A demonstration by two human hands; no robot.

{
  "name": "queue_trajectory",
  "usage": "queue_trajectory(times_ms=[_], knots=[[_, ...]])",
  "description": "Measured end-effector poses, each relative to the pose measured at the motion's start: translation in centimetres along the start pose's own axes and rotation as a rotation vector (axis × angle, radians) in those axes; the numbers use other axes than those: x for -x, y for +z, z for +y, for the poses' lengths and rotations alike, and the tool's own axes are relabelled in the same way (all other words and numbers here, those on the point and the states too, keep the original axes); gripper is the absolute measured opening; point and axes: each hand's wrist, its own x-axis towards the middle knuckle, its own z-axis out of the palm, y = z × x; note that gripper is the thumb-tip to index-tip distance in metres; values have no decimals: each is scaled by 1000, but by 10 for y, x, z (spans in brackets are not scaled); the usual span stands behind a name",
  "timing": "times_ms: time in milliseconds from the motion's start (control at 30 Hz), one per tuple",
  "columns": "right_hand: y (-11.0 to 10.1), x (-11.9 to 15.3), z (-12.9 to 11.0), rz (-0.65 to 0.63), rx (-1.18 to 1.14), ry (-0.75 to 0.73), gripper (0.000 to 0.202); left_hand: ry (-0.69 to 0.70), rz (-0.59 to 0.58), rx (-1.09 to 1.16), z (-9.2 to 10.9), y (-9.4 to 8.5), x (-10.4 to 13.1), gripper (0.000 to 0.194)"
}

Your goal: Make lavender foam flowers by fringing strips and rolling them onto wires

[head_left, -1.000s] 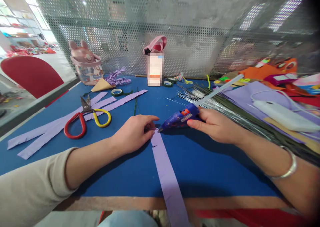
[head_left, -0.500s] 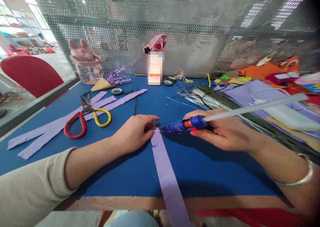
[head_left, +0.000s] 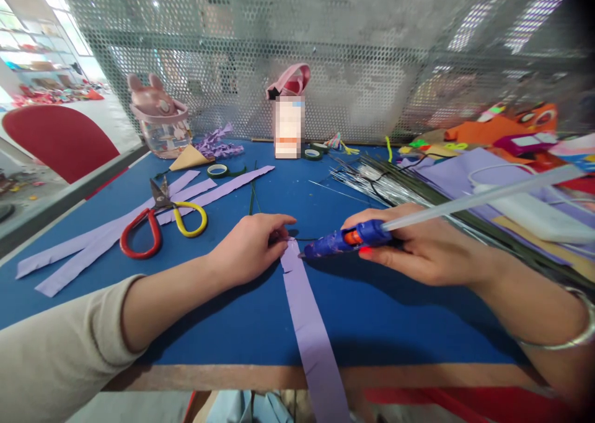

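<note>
My left hand (head_left: pixel 255 246) pinches the upper end of a purple paper strip (head_left: pixel 309 317) between thumb and fingers. The strip has small cuts along its left edge and hangs over the table's front edge. A thin dark stem (head_left: pixel 304 239) runs out from the pinched end toward the right. My right hand (head_left: pixel 409 243) is closed around a blue hot glue gun (head_left: pixel 346 239), its nozzle at the strip's right edge just below my left fingertips. A long translucent glue stick (head_left: pixel 483 196) juts from the gun's back.
Scissors (head_left: pixel 153 227) with red and yellow handles lie on more purple strips (head_left: pixel 106 234) at left. Green tape (head_left: pixel 217 171), a pink-lidded bottle (head_left: pixel 160 122) and a phone-like upright object (head_left: pixel 288 128) stand behind. Wire stems (head_left: pixel 372 178) and purple sheets (head_left: pixel 465 172) fill the right.
The glue gun has shifted slightly right and down, baring the dark stem beside the strip's end. My left hand has stayed in place.
</note>
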Motion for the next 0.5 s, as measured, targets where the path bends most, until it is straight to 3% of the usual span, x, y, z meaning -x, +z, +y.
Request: queue_trajectory(times_ms=[200, 367, 500], knots=[[0, 1, 11, 60, -4, 99, 24, 17, 8, 4, -1, 0, 0, 40], [5, -5, 16, 42, -57, 53, 26, 3, 3, 7, 0, 0, 1, 40], [8, -8, 16, 77, -48, 108, 27, -10, -14, 5, 1, 0, 0, 41]])
